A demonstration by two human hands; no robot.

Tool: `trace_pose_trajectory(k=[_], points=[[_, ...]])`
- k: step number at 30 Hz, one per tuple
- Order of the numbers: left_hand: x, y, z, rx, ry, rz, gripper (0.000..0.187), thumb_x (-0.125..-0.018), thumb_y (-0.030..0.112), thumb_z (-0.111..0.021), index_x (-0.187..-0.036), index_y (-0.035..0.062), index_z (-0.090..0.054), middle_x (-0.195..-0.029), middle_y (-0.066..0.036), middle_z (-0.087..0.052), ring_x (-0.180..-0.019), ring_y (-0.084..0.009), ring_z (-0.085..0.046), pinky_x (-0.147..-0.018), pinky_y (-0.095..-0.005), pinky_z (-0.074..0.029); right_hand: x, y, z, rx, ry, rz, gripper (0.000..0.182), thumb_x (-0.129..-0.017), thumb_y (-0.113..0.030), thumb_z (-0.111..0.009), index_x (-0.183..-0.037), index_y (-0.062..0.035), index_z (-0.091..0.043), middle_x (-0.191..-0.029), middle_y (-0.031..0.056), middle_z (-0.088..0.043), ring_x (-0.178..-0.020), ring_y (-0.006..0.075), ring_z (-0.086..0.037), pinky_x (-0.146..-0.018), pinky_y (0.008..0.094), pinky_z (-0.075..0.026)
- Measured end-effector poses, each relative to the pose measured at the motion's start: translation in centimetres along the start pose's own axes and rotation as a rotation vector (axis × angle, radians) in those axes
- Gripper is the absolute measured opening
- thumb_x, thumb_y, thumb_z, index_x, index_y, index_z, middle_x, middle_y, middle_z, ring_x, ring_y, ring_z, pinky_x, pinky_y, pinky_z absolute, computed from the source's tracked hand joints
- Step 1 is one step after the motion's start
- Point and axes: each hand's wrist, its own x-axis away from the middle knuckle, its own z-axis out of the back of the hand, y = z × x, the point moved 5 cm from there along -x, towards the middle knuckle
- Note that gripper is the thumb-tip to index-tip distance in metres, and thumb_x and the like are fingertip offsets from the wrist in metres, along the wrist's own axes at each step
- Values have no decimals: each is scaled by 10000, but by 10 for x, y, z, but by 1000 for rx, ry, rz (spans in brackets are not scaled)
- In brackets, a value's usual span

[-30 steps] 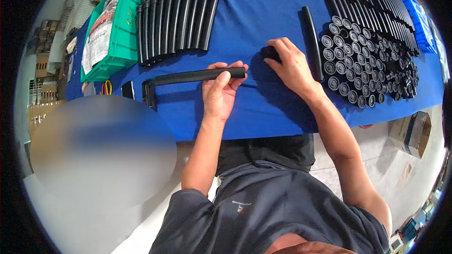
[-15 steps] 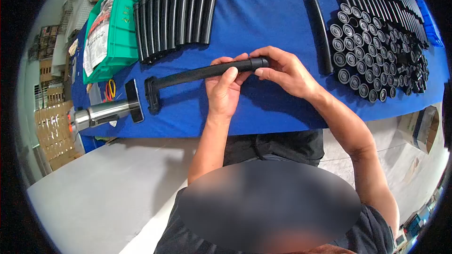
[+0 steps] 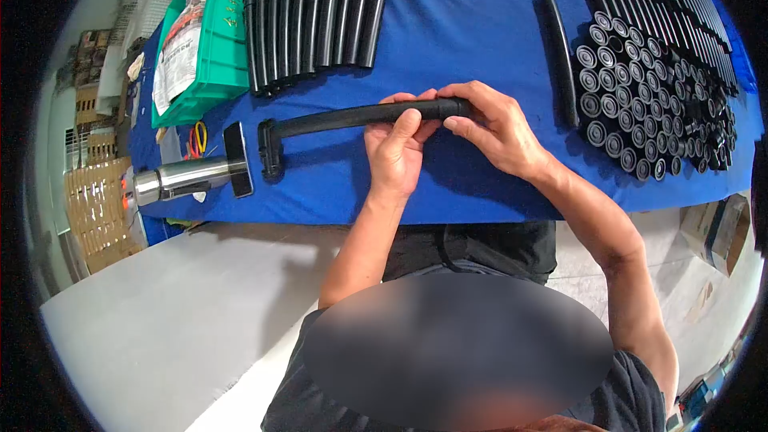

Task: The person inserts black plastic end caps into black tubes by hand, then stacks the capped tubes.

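Head view: left hand (image 3: pixel 392 164) holds the black tube (image 3: pixel 328 121), probably light and stiff; right hand (image 3: pixel 510 140) pinches its end collar (image 3: pixel 454 107), seemingly the best grip.

Blur partly hides the shirt (image 3: pixel 642 380), the right hand (image 3: pixel 506 133) the black tube (image 3: pixel 332 120)

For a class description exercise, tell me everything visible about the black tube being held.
The black tube looks smooth, perhaps plastic. It stretches over the blue cloth, right end slightly higher in the picture. The left hand cradles it; the right hand holds the collar at its right end. A black angled piece meets its left end; whether joined is unclear.
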Motion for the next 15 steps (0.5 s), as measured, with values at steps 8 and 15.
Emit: trace_pose_trajectory(k=[8,15], points=[[-6,0,-5,-13,-42,7,253,-959,40,-654,-1205,34,-593,-1235,-211,-661,-1174,-322,-651,-996,-469,-577,-2,7,6,46,60,107,362,-909,-146,-710,-1233,-12,-620,-1030,139,-661,-879,265,-661,-729,366,-535],[-5,1,12,112,-36,37,251,-971,49,-636,-1208,90,-567,-1250,-202,-652,-1220,-352,-626,-1005,-500,-575,-6,7,6,-43,-60,33,339,-887,-148,-731,-1185,-9,-645,-991,157,-672,-920,302,-671,-801,396,-527]])
